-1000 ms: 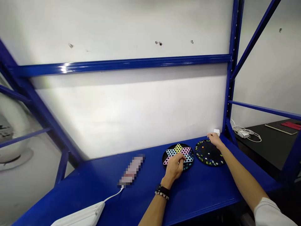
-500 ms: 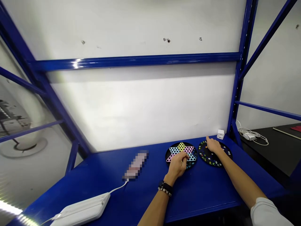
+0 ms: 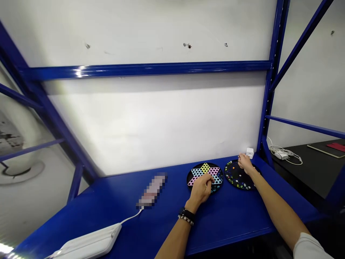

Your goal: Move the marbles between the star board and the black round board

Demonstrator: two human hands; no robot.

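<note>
A star-shaped Chinese checkers board (image 3: pixel 198 172) in blue, pink and yellow lies in a round black tray on the blue table. My left hand (image 3: pixel 201 187) rests over its near side with curled fingers, hiding some of the holes. Whether a piece sits between them cannot be made out. To the right is a second round black tray (image 3: pixel 236 173) with many small coloured pieces (image 3: pixel 231 178) scattered around it. Above that tray's far side is my right hand (image 3: pixel 244 164), its fingers drawn together; anything in them is too small to name.
A white charger block (image 3: pixel 249 153) stands behind the right tray. Toward the left lie a blurred-out flat object (image 3: pixel 152 190) on a white cable and a long white device (image 3: pixel 91 241). Blue frame posts (image 3: pixel 265 118) and a white wall (image 3: pixel 161 122) bound the table.
My right hand has drawn its pointing finger in and shifted slightly over the right tray. My left hand keeps its place on the board. The whole view has turned a little.
</note>
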